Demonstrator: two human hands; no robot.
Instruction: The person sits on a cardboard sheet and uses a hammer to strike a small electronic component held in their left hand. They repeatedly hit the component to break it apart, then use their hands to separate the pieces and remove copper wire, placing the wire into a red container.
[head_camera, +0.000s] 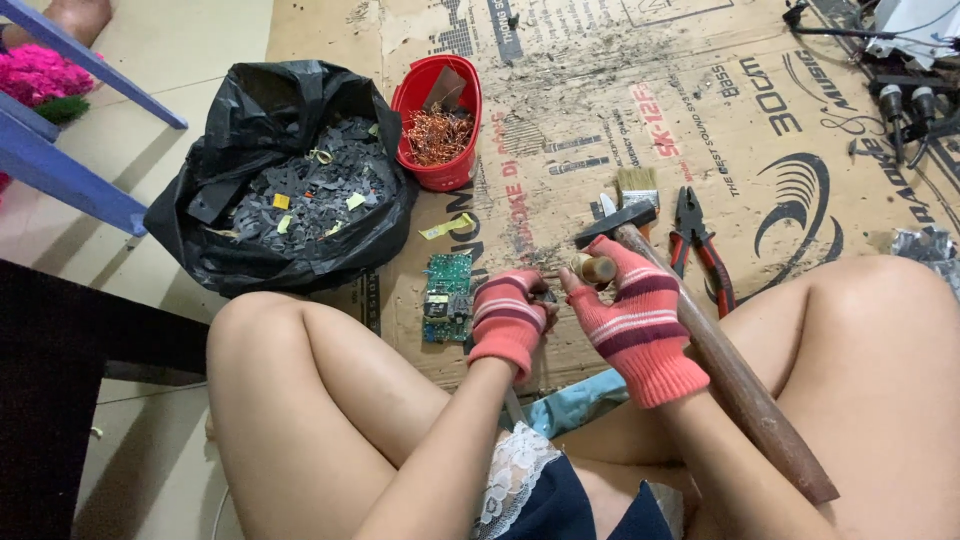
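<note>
Hammer gripped in right hand, head half hidden, left hand closed on something unclear

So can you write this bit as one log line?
left hand: pinching small part | right hand: holding small brown cylinder | hammer: across lap | circuit board: on cardboard

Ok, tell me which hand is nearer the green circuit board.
Left. The left hand sits just right of the green circuit board, almost beside it; the right hand lies farther right, holding the hammer.
</note>
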